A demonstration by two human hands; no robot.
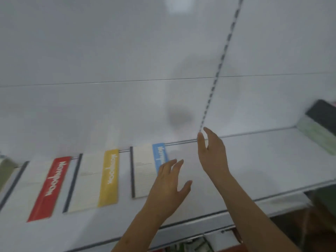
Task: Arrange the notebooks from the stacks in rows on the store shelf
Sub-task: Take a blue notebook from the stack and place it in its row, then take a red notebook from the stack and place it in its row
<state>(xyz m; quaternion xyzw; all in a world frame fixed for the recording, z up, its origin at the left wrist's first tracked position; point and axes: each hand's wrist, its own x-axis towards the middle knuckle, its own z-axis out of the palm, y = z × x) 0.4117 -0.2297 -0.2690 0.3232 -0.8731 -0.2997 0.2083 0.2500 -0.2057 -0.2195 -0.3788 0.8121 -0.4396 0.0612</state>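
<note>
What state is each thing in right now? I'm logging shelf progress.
Red-band notebook: flat on shelf.
Yellow-band notebook: flat.
Blue-band notebook: flat, partly under left hand.
Left hand: open.
Right hand: open, empty.
Stack: at right end.

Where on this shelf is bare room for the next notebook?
Free: the white shelf between the blue-banded notebook and the green and dark stack at right. Crowded: left, where red-banded and yellow-banded notebooks lie in a row.
</note>
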